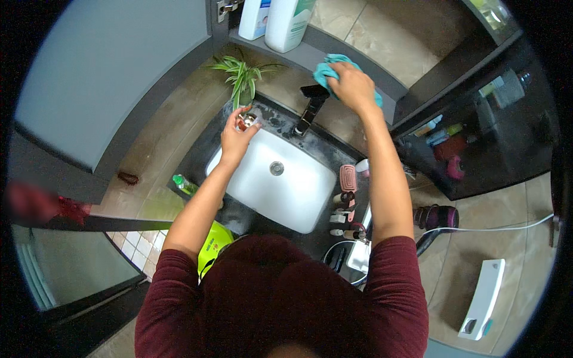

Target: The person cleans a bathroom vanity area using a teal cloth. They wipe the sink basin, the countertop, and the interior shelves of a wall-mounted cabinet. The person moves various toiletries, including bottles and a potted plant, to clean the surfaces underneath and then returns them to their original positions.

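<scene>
My right hand (356, 87) grips a crumpled turquoise cloth (329, 74) against the cabinet's lower shelf (309, 56), up and right of the black faucet (310, 112). Over the far left corner of the white sink (282, 188), my left hand (237, 138) holds a small shiny container (247, 120), perhaps a perfume bottle; my fingers partly cover it. A potted spider plant (244, 78) stands just beyond that hand. The dark countertop (277, 121) around the faucet carries pale wet or soapy patches.
Two white bottles (286, 27) stand on the shelf to the left. Open cabinet doors (130, 58) flank both sides. Along the sink's right lie a pink hairbrush (348, 178) and several small toiletries. A green-capped bottle (184, 183) is at left; a hair dryer (441, 218) hangs at right.
</scene>
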Available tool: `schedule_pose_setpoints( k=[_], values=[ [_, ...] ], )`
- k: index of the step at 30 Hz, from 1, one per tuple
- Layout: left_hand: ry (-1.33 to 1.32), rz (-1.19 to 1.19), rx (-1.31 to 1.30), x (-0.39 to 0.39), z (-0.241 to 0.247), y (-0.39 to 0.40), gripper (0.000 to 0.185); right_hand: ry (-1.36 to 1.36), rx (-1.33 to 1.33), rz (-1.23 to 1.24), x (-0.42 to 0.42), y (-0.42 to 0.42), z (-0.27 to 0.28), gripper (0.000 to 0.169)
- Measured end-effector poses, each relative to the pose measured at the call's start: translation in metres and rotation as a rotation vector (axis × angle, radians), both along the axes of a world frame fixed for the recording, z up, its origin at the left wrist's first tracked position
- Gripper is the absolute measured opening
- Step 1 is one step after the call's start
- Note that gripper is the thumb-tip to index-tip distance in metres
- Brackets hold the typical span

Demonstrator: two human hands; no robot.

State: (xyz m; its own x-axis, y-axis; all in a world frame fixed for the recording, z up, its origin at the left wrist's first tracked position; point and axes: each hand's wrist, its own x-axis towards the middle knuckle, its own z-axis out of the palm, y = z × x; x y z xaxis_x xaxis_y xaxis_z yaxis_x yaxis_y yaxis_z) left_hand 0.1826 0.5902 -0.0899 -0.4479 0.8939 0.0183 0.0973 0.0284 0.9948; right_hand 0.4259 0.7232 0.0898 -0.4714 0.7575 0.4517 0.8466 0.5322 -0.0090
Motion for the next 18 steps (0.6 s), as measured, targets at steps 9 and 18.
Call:
schedule_pose_setpoints(
  k=[9, 18],
  values=[
    [0.789, 0.080, -0.497, -0.063, -0.061, 0.000, 0.069, -0.053, 0.095, -0.225, -0.005, -0.022, -0.006, 0.033],
    [0.941, 0.148, -0.857, -0.107, -0.107, 0.014, 0.031, 0.033, 0.115, 0.115, -0.064, 0.004, -0.021, 0.035]
  ],
)
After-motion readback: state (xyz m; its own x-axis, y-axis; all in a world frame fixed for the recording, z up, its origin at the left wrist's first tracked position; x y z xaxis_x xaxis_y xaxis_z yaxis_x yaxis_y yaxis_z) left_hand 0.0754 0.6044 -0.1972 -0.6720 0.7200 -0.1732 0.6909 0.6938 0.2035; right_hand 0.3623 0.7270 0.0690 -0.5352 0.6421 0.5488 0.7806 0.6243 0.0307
